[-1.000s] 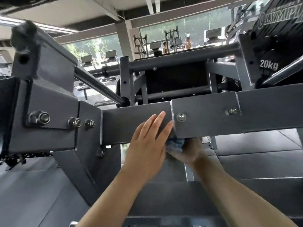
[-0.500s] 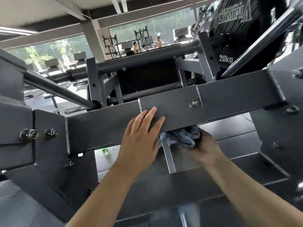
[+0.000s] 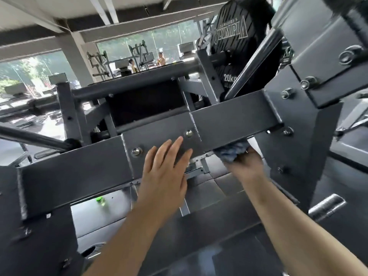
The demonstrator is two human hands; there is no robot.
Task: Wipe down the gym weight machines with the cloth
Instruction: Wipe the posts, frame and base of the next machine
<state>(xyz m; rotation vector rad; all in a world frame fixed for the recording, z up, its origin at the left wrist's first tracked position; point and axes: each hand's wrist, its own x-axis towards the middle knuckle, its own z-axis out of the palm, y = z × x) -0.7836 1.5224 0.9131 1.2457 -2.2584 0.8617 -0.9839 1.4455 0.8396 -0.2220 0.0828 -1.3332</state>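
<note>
— What have you got hold of?

— My right hand [image 3: 249,166] is bunched around the cloth [image 3: 232,153], a crumpled blue rag with a soft, nubbly weave, and I'm pushing it up against the underside of the grey crossbeam [image 3: 229,124], near where the beam meets the bolted bracket plate [image 3: 310,124] on the right.

— And the other hand?

— My left hand [image 3: 165,172] lies flat on the beam's front face, fingers straight and slightly spread, gripping nothing. The fingertips end just below a round, shiny bolt head [image 3: 188,133]; a second bolt head [image 3: 136,151] sits to the left of my hand.

— What's the beam like?

— Flat-sided square steel tube, matte grey paint with a faint sheen, and rough weld seams where the sections join.

— Anything else on the machine?

— Above the beam's right end hangs a black round weight plate [image 3: 233,46], ribbed, lettered OLYMPIA and 20kg. A smooth polished bar [image 3: 253,62] slants across it. Another dark bar [image 3: 33,139] runs in from the left. Lower right, a knurled metal peg [image 3: 326,206] sticks out.

— And below?

— Dark rubber floor tiles [image 3: 219,188], with something small and bright green [image 3: 100,200] lying on them; I can't tell what it is.
</note>
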